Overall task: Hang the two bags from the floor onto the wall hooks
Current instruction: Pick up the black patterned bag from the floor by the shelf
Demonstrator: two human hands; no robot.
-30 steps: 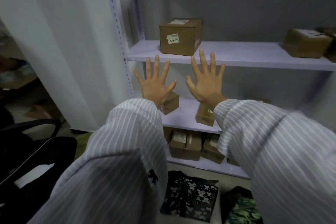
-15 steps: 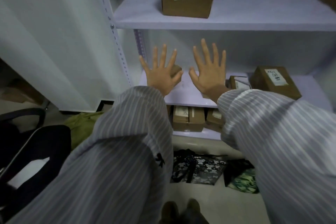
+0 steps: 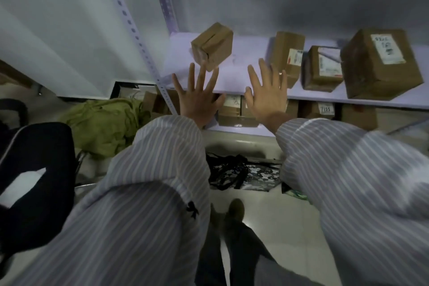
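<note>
A black and white patterned bag (image 3: pixel 253 175) with dark straps lies flat on the floor in front of the shelving, between my two sleeves. A sliver of a green patterned bag (image 3: pixel 294 192) shows to its right, mostly hidden by my right sleeve. My left hand (image 3: pixel 197 97) and my right hand (image 3: pixel 265 95) are stretched out in front of me with fingers spread, well above the bags, holding nothing. No wall hooks are in view.
A white metal shelf unit (image 3: pixel 236 76) holds several cardboard boxes, with more on the bottom shelf. A green cloth heap (image 3: pixel 104 123) lies on the floor at left. A black chair (image 3: pixel 32 169) stands at far left. My shoes (image 3: pixel 235 209) are on the pale floor.
My view has tilted downward from the upper shelves toward the floor, so the bags sit higher in the frame. Both hands stay spread and empty.
</note>
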